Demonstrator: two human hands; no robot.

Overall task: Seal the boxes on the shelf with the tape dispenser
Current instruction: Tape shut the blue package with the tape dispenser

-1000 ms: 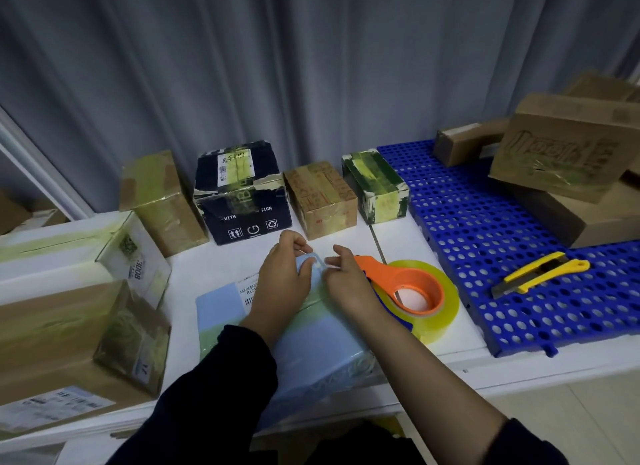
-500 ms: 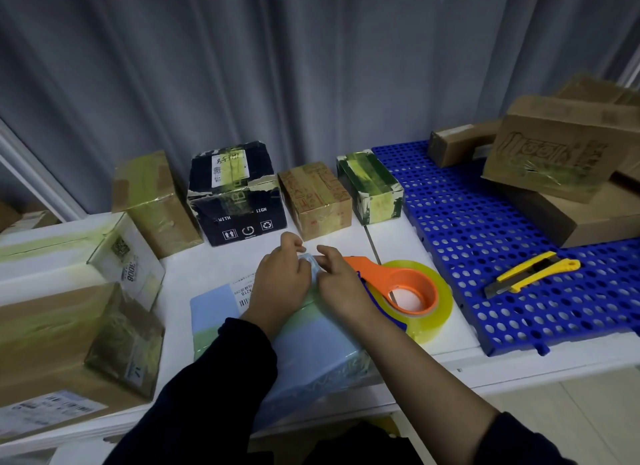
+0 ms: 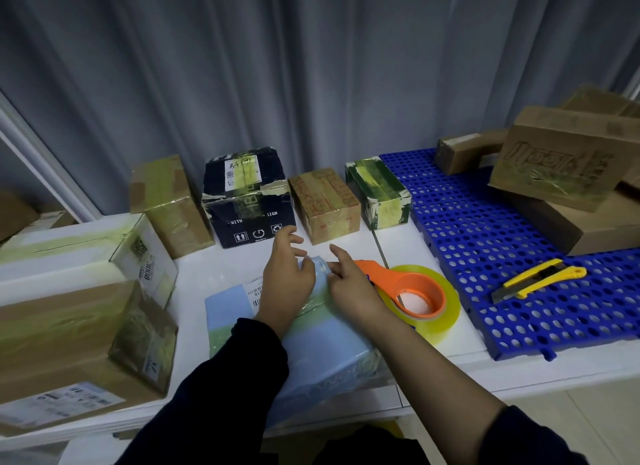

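Light blue box [image 3: 322,354]: it lies flat at lower centre of the frame, on the front edge of the white shelf [image 3: 221,267], and you have both hands on its far end. A greenish band of tape crosses its top, and a printed label shows beside your left wrist.
Clear tape [image 3: 320,262]: a loose curl stands up at the box's far edge, between your two hands.
Left hand [image 3: 287,277]: palm down on the box top, fingers loosely spread and lifted off the surface, thumb side against the curl.
Right hand [image 3: 349,288]: index finger straight and pointing away from you; thumb and the other fingers draw together on the clear tape and pinch it.
Tape dispenser [image 3: 377,269]: orange, lying flat on the shelf just right of your right hand, its handle running under that hand. Its yellowish roll touches the box's right corner.
Row behind: above your hands, against the grey curtain [image 3: 311,66], stand a taped brown box [image 3: 169,205], a black box [image 3: 247,201], a small brown box [image 3: 323,205] and a green-and-white box [image 3: 379,194].
Left of frame: a white box [image 3: 86,246] sits behind a large brown box [image 3: 69,343].
Right of frame: a blue perforated mat [image 3: 485,229] carries a yellow utility knife [image 3: 538,279] and stacked cardboard boxes [image 3: 561,160] in the upper right.
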